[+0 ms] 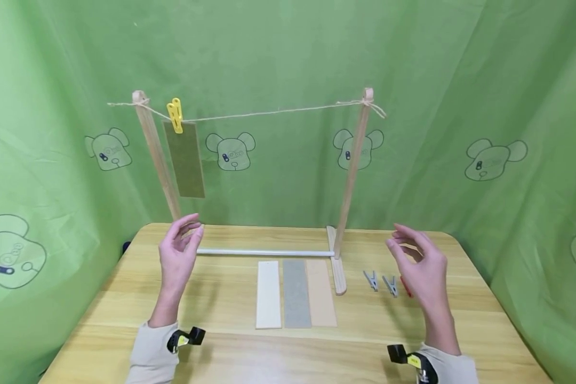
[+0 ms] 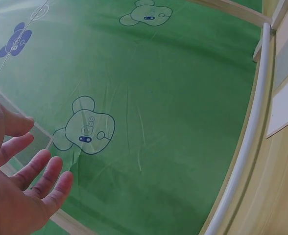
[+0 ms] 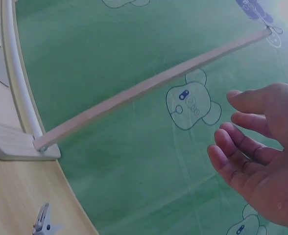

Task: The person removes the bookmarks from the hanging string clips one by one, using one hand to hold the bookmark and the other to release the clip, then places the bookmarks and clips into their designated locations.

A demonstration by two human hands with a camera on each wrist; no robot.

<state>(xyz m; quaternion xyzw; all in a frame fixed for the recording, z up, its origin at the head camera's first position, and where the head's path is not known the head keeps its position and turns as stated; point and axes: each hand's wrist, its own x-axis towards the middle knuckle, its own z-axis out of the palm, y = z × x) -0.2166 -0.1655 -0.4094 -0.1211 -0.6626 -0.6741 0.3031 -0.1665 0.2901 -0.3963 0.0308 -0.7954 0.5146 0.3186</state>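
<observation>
Both hands hover empty above the wooden table (image 1: 221, 352). My left hand (image 1: 180, 250) (image 2: 21, 181) is raised near the left post (image 1: 156, 154) of a small wooden drying rack, fingers relaxed. My right hand (image 1: 420, 264) (image 3: 261, 152) hangs open above two grey clothespins (image 1: 381, 281). A string (image 1: 269, 112) runs between the two posts. A yellow clothespin (image 1: 175, 114) pins an olive strip (image 1: 185, 160) to it. A white strip (image 1: 269, 293), a grey strip (image 1: 296, 293) and a tan strip (image 1: 321, 293) lie side by side on the table.
The rack's white crossbar (image 1: 264, 252) (image 2: 247, 132) (image 3: 16, 73) lies low across the table between the wooden feet (image 1: 337, 266) (image 3: 16, 144). Green cloth with bear prints (image 1: 288, 53) walls in the table on three sides. One grey clothespin (image 3: 43, 223) shows in the right wrist view.
</observation>
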